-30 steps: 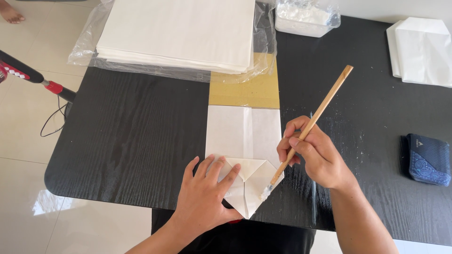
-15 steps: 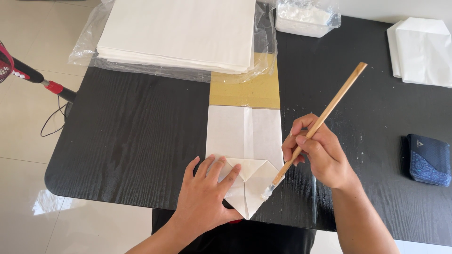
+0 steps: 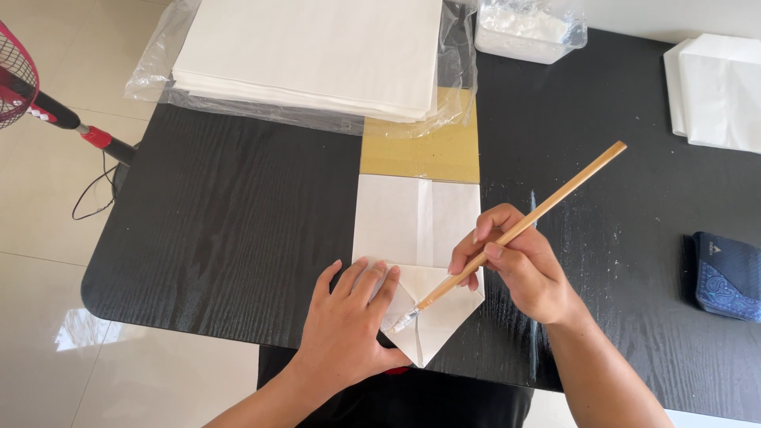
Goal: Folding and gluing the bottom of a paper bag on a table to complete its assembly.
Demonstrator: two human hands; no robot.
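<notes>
Two hands busy: left hand [image 3: 346, 325] flat on folded paper [image 3: 418, 261]; right hand [image 3: 519, 265] fingers pinch brush [image 3: 515, 230]; tub [image 3: 527, 30] holds white stuff.

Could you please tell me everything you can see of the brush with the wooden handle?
The brush has a long, thin, round handle of pale wood and a short whitish tip. It slants from the upper right down to the lower left. The right hand grips it at the lower part of the handle, pen-like. Its tip rests on the folded pointed end of the white paper piece, close to the left hand, which presses that paper flat on the black table.
</notes>
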